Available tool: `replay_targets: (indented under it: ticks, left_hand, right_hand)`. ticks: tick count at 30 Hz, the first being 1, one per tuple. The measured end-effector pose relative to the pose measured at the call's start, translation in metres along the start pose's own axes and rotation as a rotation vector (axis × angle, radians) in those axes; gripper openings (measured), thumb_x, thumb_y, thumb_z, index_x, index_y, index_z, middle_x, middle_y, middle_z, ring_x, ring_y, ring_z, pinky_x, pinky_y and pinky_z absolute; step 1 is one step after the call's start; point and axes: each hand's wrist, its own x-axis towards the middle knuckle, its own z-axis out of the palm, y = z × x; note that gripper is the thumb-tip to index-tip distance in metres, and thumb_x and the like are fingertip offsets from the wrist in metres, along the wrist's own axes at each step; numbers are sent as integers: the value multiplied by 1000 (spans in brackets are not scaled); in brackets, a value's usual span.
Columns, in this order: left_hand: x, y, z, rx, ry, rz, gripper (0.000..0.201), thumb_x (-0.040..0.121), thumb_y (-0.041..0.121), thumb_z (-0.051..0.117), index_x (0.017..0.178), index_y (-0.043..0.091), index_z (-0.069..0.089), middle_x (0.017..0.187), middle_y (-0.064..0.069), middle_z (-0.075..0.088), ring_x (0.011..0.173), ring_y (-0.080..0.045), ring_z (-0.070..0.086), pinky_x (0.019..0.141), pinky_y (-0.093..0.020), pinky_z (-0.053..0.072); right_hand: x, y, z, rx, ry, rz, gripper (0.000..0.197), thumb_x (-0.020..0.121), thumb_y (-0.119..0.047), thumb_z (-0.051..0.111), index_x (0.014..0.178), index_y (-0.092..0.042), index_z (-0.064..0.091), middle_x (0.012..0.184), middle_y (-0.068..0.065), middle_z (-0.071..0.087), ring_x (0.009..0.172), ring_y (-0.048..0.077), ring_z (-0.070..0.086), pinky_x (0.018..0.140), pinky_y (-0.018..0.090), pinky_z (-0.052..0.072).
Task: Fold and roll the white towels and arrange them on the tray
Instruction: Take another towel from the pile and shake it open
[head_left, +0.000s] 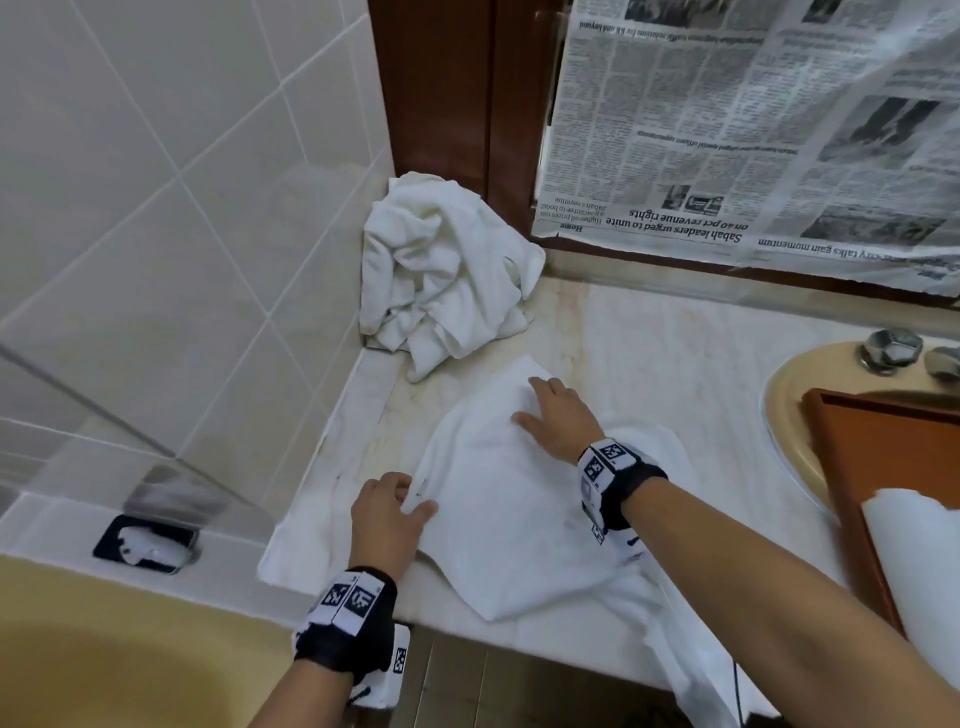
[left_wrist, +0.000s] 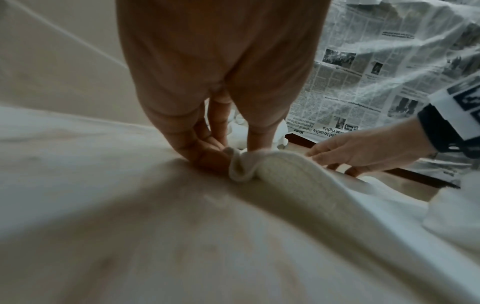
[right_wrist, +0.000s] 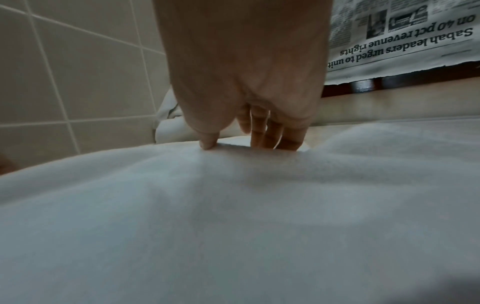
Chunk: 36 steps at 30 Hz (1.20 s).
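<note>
Flat on the pale, faintly veined marble counter (head_left: 675, 332), one white towel (head_left: 509, 525) is spread out, its terry weave soft and slightly ribbed where it is seen close in the left wrist view. Its near-left corner is pinched between thumb and curled fingers of the left hand (head_left: 387, 512), and a small fold of cloth is lifted there. The right hand (head_left: 558, 415) is laid palm-down on the far part of the same towel, fingers straight and spread, nothing being grasped.

A second lot of white cloth is heaped in a crumpled pile (head_left: 441, 275) in the back corner of the counter, against the glossy cream wall tiles (head_left: 156, 182); how many towels it holds cannot be told. One rolled white towel (head_left: 914, 551), a smooth cylinder, is lying in the rectangular wooden tray (head_left: 852, 457), which is set over the beige oval basin (head_left: 789, 415) at the right. Two chrome tap fittings (head_left: 888, 349) are seen behind the basin. Sheets of newspaper (head_left: 753, 130) under clear plastic are hung on the dark wood frame behind. One black wristband with white patterned tags is worn on each wrist.
</note>
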Motion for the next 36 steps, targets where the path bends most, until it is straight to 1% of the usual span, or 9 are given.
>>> replay_targets:
  ticks: [6,12,15,19,24,27,29,31,36]
  left_hand:
    - [-9,6,-9,28,-80,86,13,86,20,75,83,20,62,91,1,58,83,-10,57,68,-9,36]
    - [-30,11,-2,144,-145,64,29,83,20,78,103,17,57,96,1,61,90,-16,57,78,-21,40]
    - [-44,17,7,160,-172,57,20,83,21,78,96,16,64,86,2,64,84,-14,58,70,-17,37]
    - [-64,25,16,229,-238,141,8,90,25,68,87,21,62,88,1,64,88,-19,59,74,-27,40]
    - [-89,39,19,87,-339,196,12,90,32,68,87,22,63,88,3,69,85,-17,63,70,-29,49]
    - [-104,47,19,7,-417,275,13,84,35,75,89,24,70,85,4,73,84,-16,68,75,-38,58]
    - [-116,56,20,-42,-442,315,13,83,32,77,90,22,72,83,1,74,81,-18,70,72,-39,60]
    - [-129,68,22,-58,-463,378,8,85,27,77,90,21,74,83,0,74,79,-16,69,69,-32,58]
    - [-147,101,5,-109,-354,491,8,89,31,74,91,23,74,82,1,73,70,-8,63,61,-16,47]
  right_hand:
    - [-33,24,1,76,-1,88,64,99,-48,51,147,-9,34,111,11,64,103,30,60,84,37,46]
    - [-83,52,-3,85,-26,196,44,95,-38,60,131,-17,46,105,9,65,95,28,61,79,36,51]
    - [-116,63,-2,93,11,191,25,94,-30,62,114,-15,57,104,5,61,104,25,56,81,36,50]
    - [-165,79,3,185,41,166,13,89,-23,69,97,-18,60,110,0,39,109,20,35,90,32,43]
    - [-234,92,-5,528,73,212,20,85,-25,74,81,-24,54,92,0,54,78,19,50,65,28,47]
    - [-274,90,-9,655,122,202,16,85,-22,76,84,-20,61,90,-2,54,73,13,52,57,20,49]
    - [-291,91,-15,677,159,173,11,84,-25,77,85,-24,65,87,-10,61,78,9,57,69,27,51]
    - [-305,93,-26,697,181,159,11,82,-23,76,88,-29,68,83,-15,62,78,5,57,75,28,46]
    - [-335,95,-61,554,219,111,38,81,-19,78,115,-29,65,92,-1,64,79,7,57,70,9,42]
